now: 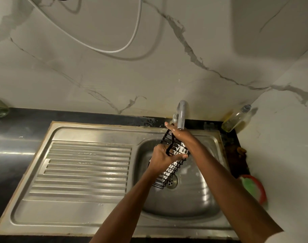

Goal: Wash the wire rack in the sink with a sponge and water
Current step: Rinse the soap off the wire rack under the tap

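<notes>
A black wire rack [174, 165] with white foam on its mesh hangs tilted over the steel sink bowl [190, 195], its lower end above the drain [172, 181]. My left hand [164, 156] grips the rack's side, fingers curled round the wires. My right hand [176, 131] is on the rack's upper end, right under the tap spout [182, 116]; how its fingers lie is partly hidden. A green sponge [250, 185] lies in a red dish [261, 189] on the counter to the right of the sink.
A ribbed steel drainboard [83, 169] fills the left half of the sink unit. A bottle of yellowish liquid [237, 119] leans in the back right corner. A glass bottle [0, 106] stands at the far left. A white cord [114, 50] hangs on the marble wall.
</notes>
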